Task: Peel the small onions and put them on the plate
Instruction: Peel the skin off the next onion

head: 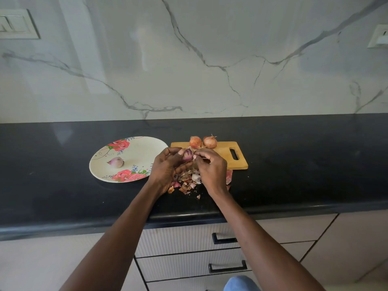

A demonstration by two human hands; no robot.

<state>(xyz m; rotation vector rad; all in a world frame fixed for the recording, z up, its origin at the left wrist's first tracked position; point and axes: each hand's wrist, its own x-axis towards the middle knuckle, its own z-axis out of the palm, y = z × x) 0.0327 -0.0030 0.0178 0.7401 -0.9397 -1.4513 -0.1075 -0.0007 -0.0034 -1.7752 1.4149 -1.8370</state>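
Item: half-peeled onion (187, 154), which I hold above the tabletop's (294, 164) front-middle, left grip (165, 166) curled round it; right grip (211, 168) pinching its skin; one peeled onion (116, 162) on the plate (144, 152).

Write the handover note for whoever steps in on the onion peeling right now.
Left hand grips a half-peeled purple small onion above the counter; right hand pinches at its skin.
Done: one peeled pale purple onion lies on the round white plate with red roses.
Left: finish the held onion and plate it, then peel the two unpeeled orange-brown onions at the far edge of the wooden cutting board.
A heap of dry onion skins lies on the black counter under the hands.
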